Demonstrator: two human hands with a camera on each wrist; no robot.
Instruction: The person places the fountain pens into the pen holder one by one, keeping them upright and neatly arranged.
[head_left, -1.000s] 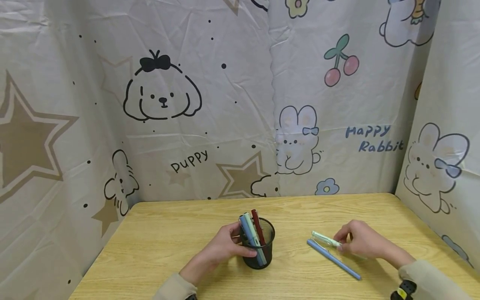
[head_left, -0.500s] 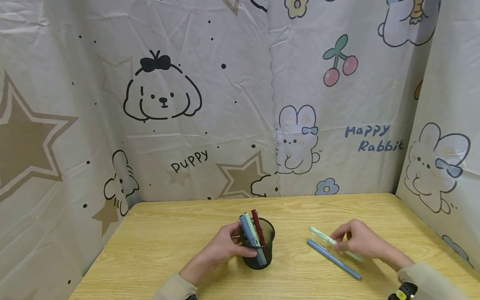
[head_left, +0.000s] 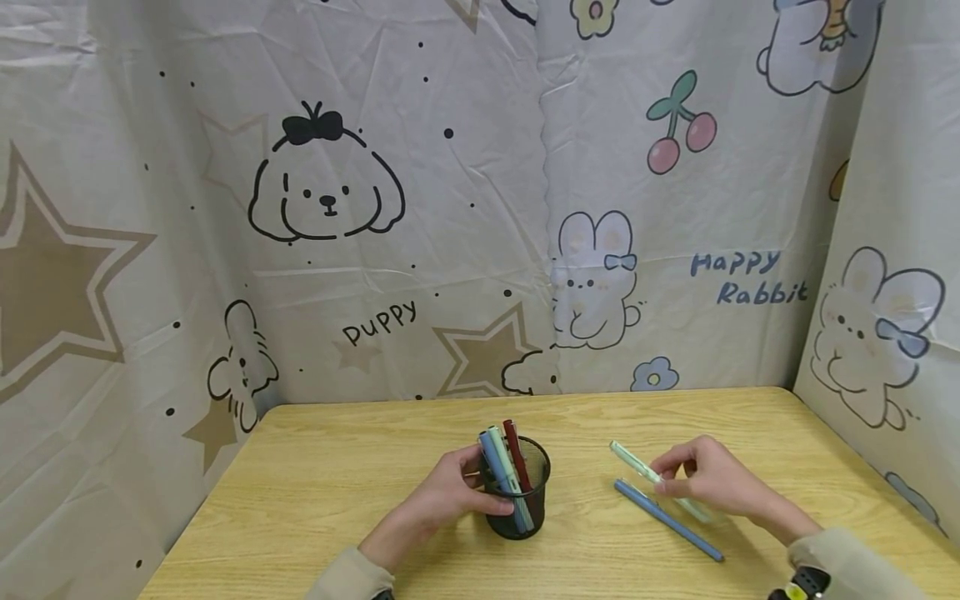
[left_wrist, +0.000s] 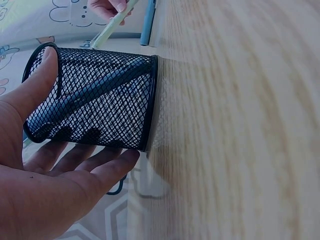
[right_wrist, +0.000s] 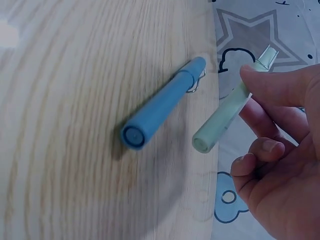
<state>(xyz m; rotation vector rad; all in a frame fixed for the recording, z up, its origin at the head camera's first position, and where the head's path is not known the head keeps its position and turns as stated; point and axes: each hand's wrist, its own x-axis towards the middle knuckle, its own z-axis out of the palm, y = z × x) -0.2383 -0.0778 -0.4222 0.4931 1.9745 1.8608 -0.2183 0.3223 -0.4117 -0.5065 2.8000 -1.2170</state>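
We see the right hand pinching a pale green pen between thumb and fingers, held above the wooden table near a blue pen lying on it; we also see the left hand curled round an upright black mesh cup, where more pens lean together

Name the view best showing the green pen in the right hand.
Right wrist: the green pen appears largest, both ends visible. Head shows it smaller; left wrist, only part, cut off at the top.
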